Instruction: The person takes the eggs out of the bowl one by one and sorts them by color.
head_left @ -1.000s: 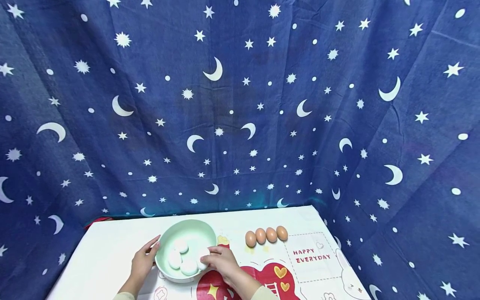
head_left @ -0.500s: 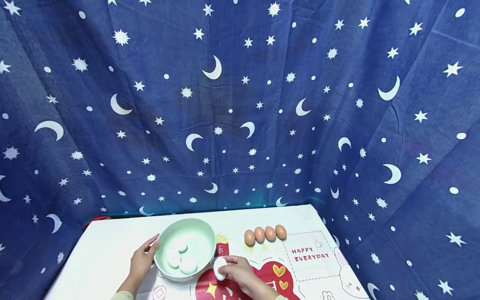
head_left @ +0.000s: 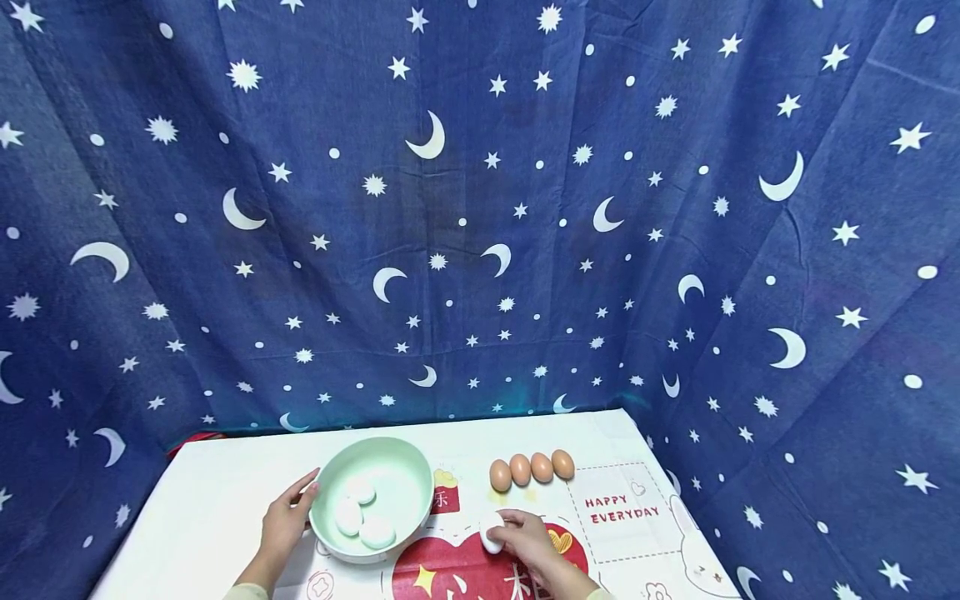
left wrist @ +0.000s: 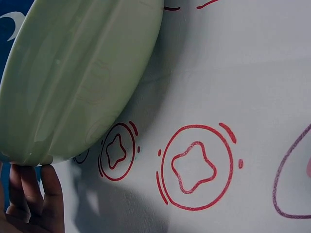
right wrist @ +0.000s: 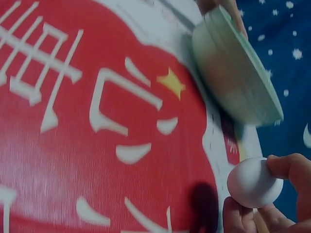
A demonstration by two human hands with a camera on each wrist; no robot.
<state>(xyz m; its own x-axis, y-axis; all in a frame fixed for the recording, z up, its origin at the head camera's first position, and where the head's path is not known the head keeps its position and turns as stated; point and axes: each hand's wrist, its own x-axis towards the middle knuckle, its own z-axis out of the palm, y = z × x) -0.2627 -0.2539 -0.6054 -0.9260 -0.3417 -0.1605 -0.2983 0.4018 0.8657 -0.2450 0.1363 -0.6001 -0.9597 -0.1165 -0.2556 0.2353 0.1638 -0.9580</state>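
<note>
White egg (head_left: 489,536) pinched in the right hand (head_left: 527,543), and we have it right over the tablecloth's red print (head_left: 465,554)!
We see thumb on one side, fingertips on the other, the egg between them, well clear of the pale green bowl (head_left: 405,479) to its left. Inside that bowl, we count three more white eggs (head_left: 377,532) bunched together, and the left hand (head_left: 283,527) holds the bowl's side, fingertips against it, three fingers close together. Beyond the right hand, we spot four brown eggs (head_left: 521,470) in a row on the white tablecloth (head_left: 217,492), and behind it all hangs a blue curtain (head_left: 450,192) of moons and stars.
</note>
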